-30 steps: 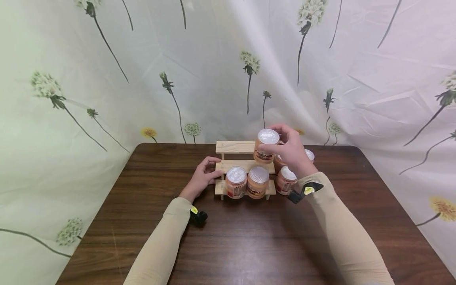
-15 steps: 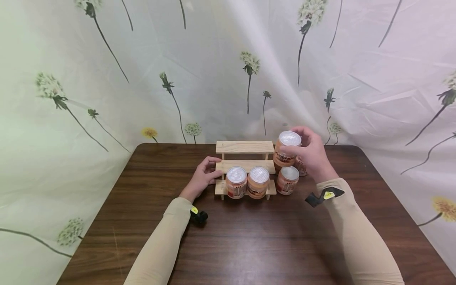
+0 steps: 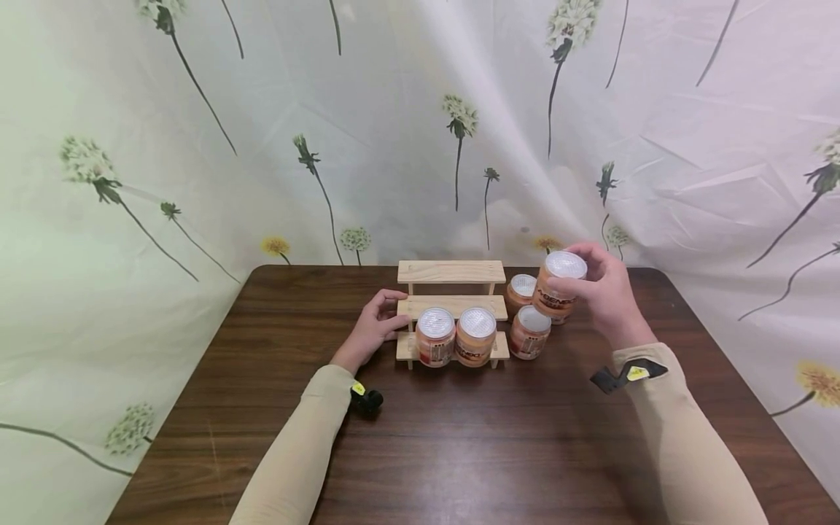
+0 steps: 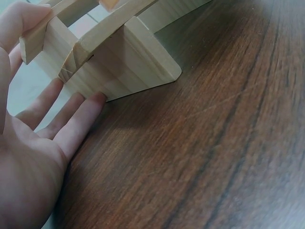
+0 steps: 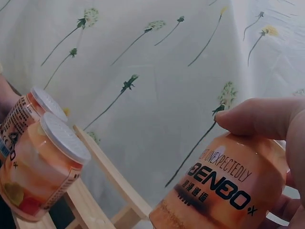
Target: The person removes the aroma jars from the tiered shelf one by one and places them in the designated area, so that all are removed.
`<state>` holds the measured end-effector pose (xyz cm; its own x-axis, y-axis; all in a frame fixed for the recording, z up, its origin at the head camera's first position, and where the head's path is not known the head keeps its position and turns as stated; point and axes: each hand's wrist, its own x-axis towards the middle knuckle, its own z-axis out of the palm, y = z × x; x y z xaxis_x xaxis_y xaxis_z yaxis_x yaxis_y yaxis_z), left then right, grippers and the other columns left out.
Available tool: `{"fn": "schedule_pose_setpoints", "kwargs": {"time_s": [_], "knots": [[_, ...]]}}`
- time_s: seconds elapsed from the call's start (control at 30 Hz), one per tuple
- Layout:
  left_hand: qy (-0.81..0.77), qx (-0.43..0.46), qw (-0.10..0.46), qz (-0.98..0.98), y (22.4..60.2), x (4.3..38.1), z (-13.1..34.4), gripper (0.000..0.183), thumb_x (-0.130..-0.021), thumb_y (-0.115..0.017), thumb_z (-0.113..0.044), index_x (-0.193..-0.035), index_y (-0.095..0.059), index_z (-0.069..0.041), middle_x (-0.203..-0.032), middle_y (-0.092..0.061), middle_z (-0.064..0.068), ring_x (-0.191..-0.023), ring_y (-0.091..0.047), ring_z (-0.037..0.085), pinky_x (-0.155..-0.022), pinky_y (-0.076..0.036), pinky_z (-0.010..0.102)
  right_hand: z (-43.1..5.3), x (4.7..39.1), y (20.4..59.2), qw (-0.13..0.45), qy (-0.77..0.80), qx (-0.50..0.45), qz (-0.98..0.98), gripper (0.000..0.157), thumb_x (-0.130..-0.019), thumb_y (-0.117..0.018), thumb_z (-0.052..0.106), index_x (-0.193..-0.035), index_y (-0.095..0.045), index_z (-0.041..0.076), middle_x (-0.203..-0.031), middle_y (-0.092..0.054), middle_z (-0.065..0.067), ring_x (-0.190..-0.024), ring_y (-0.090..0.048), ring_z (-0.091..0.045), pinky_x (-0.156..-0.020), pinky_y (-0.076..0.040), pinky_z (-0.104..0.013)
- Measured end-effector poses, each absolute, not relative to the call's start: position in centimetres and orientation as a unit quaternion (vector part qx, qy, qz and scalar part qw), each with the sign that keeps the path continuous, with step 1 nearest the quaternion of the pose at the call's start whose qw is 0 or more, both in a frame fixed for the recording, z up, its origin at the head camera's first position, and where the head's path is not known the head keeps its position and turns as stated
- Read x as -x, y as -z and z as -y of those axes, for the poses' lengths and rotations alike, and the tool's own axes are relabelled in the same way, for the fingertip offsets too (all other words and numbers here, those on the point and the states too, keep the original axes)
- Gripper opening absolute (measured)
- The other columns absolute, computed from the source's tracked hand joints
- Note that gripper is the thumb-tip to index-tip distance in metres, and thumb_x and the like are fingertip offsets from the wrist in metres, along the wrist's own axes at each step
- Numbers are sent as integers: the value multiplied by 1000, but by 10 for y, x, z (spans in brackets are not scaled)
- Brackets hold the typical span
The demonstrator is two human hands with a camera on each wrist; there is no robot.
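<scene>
My right hand (image 3: 610, 295) grips an orange jar (image 5: 217, 186) with a silvery ribbed lid, held upright off the table, right of the wooden rack. Thumb and fingers wrap its sides. My left hand (image 3: 370, 328) touches the left end of the three-tier rack (image 3: 451, 271). In the left wrist view, its fairly straight fingers (image 4: 78, 121) lie against the side panel. Two similar jars, one left (image 3: 436, 335) and one right (image 3: 475, 335), stand side by side on the lowest tier.
Two orange jars, a rear one (image 3: 521, 294) and a front one (image 3: 529, 333), stand on the dark wood table (image 3: 420, 452) beside the rack. Another jar (image 3: 560, 319) is mostly hidden by the held one. A flower-print curtain (image 3: 394, 182) hangs behind the table.
My right hand has carried its jar rightward, from above the rack's middle tier to above the loose jars. My left hand and the rack have stayed put.
</scene>
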<state>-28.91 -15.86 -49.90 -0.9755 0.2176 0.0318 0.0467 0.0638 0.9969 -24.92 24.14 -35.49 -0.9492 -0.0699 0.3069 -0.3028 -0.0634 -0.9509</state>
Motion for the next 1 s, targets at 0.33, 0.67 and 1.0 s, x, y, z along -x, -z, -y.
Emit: {"fn": "schedule_pose_setpoints", "kwargs": {"time_s": [0.33,0.67,1.0], "knots": [[-679,-93,64,-725,502,291,159,43,-100,-74,-15,-139,-55,-13,-143,-47,18,-114,-61,27,-78,-61,34,-263,242,368,109,-704,-119,692,38,-80,-82,-15,-108,-66,4,-100,-70,2,-85,-66,-8,-72,-55,-19],[-676,-93,63,-728,501,290,160,44,-101,-73,-15,-141,-55,-12,-145,-47,20,-114,-60,27,-79,-60,34,-278,236,378,114,-698,-87,701,38,-80,-83,-13,-107,-66,6,-96,-70,5,-84,-66,-7,-70,-54,-20],[-680,-89,69,-725,499,289,160,47,-102,-71,-12,-145,-53,-12,-148,-44,20,-113,-60,23,-79,-60,35,-285,235,397,104,-677,-53,726,44,-79,-87,-9,-112,-64,7,-98,-70,7,-85,-66,-5,-70,-54,-19]]}}
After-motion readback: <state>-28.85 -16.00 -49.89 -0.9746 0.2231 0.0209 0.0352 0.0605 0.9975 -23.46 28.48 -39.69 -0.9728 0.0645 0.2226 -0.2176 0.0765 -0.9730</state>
